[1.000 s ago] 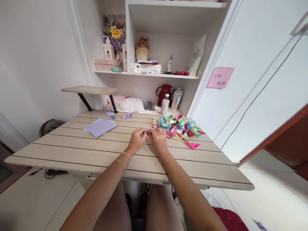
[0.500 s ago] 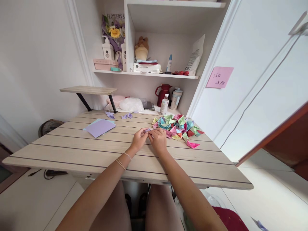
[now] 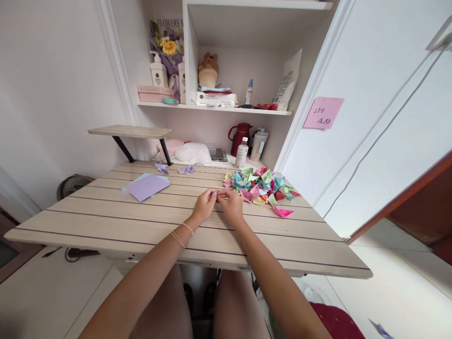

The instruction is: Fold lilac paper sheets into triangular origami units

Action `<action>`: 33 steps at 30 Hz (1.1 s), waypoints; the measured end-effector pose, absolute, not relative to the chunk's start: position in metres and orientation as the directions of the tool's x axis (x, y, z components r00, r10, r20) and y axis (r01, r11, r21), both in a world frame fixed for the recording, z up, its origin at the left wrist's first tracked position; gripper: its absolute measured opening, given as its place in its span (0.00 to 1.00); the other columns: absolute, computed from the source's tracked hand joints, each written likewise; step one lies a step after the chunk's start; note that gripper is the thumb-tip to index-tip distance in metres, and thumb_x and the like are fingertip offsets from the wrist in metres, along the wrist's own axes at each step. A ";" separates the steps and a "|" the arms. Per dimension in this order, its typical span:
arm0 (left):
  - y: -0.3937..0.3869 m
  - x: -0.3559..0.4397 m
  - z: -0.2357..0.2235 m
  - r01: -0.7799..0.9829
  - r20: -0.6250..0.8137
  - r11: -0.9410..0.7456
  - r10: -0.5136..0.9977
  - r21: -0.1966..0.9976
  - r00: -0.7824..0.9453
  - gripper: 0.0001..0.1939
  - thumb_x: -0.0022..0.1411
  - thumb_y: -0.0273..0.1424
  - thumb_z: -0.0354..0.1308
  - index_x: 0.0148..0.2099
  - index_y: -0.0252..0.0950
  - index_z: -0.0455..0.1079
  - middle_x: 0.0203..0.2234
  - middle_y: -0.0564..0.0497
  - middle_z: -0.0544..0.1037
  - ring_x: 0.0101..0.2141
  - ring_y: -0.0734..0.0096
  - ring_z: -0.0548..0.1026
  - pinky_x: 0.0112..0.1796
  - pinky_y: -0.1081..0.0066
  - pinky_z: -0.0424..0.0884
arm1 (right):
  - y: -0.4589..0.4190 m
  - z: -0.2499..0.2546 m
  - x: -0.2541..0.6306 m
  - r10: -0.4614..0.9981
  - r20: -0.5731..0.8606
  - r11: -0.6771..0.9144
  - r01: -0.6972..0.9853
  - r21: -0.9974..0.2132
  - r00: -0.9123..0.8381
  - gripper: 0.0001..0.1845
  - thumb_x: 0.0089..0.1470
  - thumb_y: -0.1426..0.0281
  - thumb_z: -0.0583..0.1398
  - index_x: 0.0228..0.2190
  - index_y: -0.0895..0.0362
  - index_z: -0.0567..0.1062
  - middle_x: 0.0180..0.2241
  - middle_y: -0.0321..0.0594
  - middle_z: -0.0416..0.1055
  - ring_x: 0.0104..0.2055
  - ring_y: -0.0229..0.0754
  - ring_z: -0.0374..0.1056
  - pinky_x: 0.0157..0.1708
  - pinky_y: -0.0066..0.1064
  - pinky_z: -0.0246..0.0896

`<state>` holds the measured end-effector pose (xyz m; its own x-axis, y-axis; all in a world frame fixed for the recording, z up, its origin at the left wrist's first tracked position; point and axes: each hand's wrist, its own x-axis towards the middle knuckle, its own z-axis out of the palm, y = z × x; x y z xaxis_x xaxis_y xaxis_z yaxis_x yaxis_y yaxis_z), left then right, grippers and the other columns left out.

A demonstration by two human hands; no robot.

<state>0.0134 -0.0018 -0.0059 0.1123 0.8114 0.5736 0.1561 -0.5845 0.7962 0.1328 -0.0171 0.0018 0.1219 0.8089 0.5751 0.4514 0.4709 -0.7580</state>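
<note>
My left hand (image 3: 205,205) and my right hand (image 3: 230,203) meet over the middle of the desk, fingers pinched together. Between the fingertips is a small piece of purple paper (image 3: 213,192), mostly hidden by the fingers. Just beyond and right of my right hand lies a heap of folded paper boats (image 3: 254,184) in many colours. One bright pink paper boat (image 3: 283,212) sits apart at the heap's near edge. To the left of my hands, flat purple paper sheets (image 3: 147,187) rest on light blue ones.
Small purple folded papers (image 3: 186,169) lie at the desk's back. A small raised shelf (image 3: 130,132) on black legs stands back left. A clear bottle (image 3: 242,153), a red jug (image 3: 240,140) and a tumbler (image 3: 259,144) stand behind the heap. The wooden desk (image 3: 106,221) has a front edge below my forearms.
The fingers of my right hand have drawn in and shifted slightly, and less of the purple paper shows. The heap and the sheets are unchanged.
</note>
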 end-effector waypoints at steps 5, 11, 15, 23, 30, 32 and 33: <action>-0.005 0.014 -0.004 0.165 0.569 -0.592 0.805 0.789 0.168 0.11 0.57 0.33 0.50 0.40 0.36 0.70 0.35 0.48 0.76 0.37 0.65 0.73 0.40 0.66 0.69 | -0.013 0.000 0.143 0.863 0.497 0.447 0.322 -0.834 0.089 0.10 0.44 0.65 0.58 0.26 0.59 0.74 0.24 0.40 0.75 0.25 0.40 0.70 0.25 0.29 0.64; -0.006 0.014 -0.001 0.149 0.578 -0.618 0.780 0.772 0.241 0.12 0.58 0.30 0.49 0.44 0.36 0.67 0.37 0.47 0.75 0.38 0.66 0.73 0.40 0.66 0.68 | -0.013 0.002 0.146 0.865 0.493 0.448 0.303 -0.841 0.090 0.09 0.41 0.66 0.59 0.25 0.59 0.74 0.25 0.41 0.75 0.26 0.41 0.70 0.26 0.29 0.65; -0.006 0.012 0.001 0.191 0.607 -0.663 0.744 0.724 0.279 0.12 0.58 0.27 0.47 0.43 0.37 0.68 0.37 0.47 0.75 0.41 0.66 0.71 0.43 0.64 0.66 | -0.013 0.004 0.146 0.850 0.521 0.468 0.345 -0.814 0.075 0.05 0.39 0.69 0.60 0.22 0.57 0.75 0.24 0.39 0.75 0.26 0.41 0.70 0.27 0.30 0.64; -0.010 0.011 0.008 0.210 0.642 -0.715 0.694 0.667 0.326 0.13 0.59 0.26 0.47 0.44 0.38 0.68 0.40 0.47 0.73 0.43 0.65 0.70 0.47 0.63 0.63 | -0.014 0.004 0.147 0.813 0.579 0.509 0.413 -0.755 0.057 0.06 0.44 0.69 0.57 0.24 0.57 0.74 0.24 0.38 0.74 0.27 0.40 0.69 0.28 0.29 0.63; -0.007 0.015 0.005 -0.038 0.442 -0.441 0.889 0.897 0.122 0.10 0.54 0.36 0.55 0.35 0.35 0.69 0.33 0.48 0.76 0.35 0.66 0.74 0.37 0.66 0.71 | -0.012 0.004 0.144 0.755 0.655 0.552 0.499 -0.668 0.041 0.04 0.43 0.71 0.59 0.26 0.55 0.74 0.29 0.39 0.74 0.36 0.44 0.67 0.38 0.35 0.60; -0.004 0.015 0.003 -0.072 0.414 -0.409 0.906 0.910 0.089 0.11 0.55 0.38 0.53 0.35 0.35 0.68 0.33 0.47 0.75 0.34 0.68 0.74 0.34 0.67 0.72 | -0.012 0.003 0.144 0.745 0.666 0.565 0.499 -0.657 0.034 0.05 0.43 0.70 0.60 0.27 0.55 0.75 0.30 0.40 0.74 0.37 0.45 0.67 0.38 0.36 0.60; -0.003 0.016 0.002 -0.094 0.397 -0.390 0.914 0.916 0.078 0.12 0.55 0.39 0.52 0.35 0.35 0.67 0.34 0.47 0.75 0.34 0.68 0.74 0.32 0.68 0.72 | -0.011 0.003 0.144 0.743 0.669 0.572 0.492 -0.657 0.030 0.05 0.44 0.70 0.60 0.28 0.55 0.75 0.30 0.40 0.74 0.37 0.44 0.67 0.37 0.35 0.61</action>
